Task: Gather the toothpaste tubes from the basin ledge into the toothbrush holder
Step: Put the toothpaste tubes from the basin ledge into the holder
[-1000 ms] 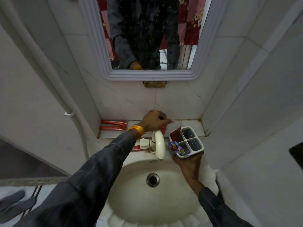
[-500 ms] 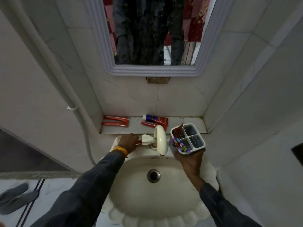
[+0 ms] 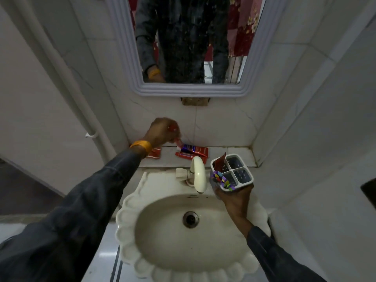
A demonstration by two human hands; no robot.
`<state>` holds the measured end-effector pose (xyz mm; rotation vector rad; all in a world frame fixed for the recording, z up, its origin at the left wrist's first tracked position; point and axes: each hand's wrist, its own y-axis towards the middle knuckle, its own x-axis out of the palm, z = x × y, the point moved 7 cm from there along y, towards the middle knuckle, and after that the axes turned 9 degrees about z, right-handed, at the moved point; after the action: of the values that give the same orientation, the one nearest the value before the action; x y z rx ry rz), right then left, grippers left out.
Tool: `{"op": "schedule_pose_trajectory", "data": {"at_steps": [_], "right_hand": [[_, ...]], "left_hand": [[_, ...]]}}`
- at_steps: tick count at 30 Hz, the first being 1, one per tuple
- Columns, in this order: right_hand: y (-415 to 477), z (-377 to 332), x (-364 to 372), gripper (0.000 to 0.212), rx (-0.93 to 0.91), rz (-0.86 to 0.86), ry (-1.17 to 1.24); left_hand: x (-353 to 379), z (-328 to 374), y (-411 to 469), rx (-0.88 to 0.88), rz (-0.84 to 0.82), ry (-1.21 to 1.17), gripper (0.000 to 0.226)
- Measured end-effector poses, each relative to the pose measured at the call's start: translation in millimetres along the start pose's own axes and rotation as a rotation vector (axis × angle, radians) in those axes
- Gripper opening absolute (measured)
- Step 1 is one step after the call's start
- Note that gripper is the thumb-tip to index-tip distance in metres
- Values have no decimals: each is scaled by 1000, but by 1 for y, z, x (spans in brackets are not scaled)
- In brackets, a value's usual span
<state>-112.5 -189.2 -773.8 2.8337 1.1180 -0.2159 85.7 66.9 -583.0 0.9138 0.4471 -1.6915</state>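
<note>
My right hand (image 3: 234,197) holds a white four-compartment toothbrush holder (image 3: 242,176) over the basin's right rim; a red tube end and a multicoloured brush stick out of its left compartments. My left hand (image 3: 160,132) is raised above the tiled ledge (image 3: 238,153), shut on a small red toothpaste tube (image 3: 178,141) that hangs cap down. On the ledge lie a blue-and-red toothpaste tube (image 3: 194,149) with a thin red one in front of it, and red tubes (image 3: 154,153) partly hidden behind my left wrist.
A cream tap (image 3: 198,174) stands at the back of the scalloped basin (image 3: 183,231), between ledge and holder. A mirror (image 3: 191,39) hangs above. Tiled walls close in on both sides, and a white pipe (image 3: 67,78) runs down the left wall.
My left hand rose from beside the tap handle to above the ledge, now gripping a small red tube. The holder in my right hand stayed almost still.
</note>
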Motion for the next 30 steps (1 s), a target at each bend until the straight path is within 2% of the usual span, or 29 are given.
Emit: {"op": "schedule_pose_trajectory", "data": {"at_steps": [3,6,11,16,19,22,24,26,30], "right_hand": [[3,0,1,119,5,6,5],[1,0,1,120,0,17,-16],[3,4,1,116,-3,9,16],[3,1,-1,115,-4,23,15],[1,-1,-2,114,-7,22,25],[1,-3,-2,113,-34,7,28],[2,-6,-2,107,-40,7,32],[4,-5,-2,99,-42,9,38],[3,-2,-3,107,-20,20,40]], "left_hand": [[-9,63,8,134,-25,-152,19],[8,111,2,238,-135,-191,19],[66,133,-16,397,-148,29,14],[115,124,-29,445,-163,283,12],[125,119,-28,462,-148,335,8],[123,112,-22,427,-156,281,11],[116,101,-18,342,-155,156,10],[103,78,-13,228,-85,40,9],[83,-1,-8,0,30,139,12]]}}
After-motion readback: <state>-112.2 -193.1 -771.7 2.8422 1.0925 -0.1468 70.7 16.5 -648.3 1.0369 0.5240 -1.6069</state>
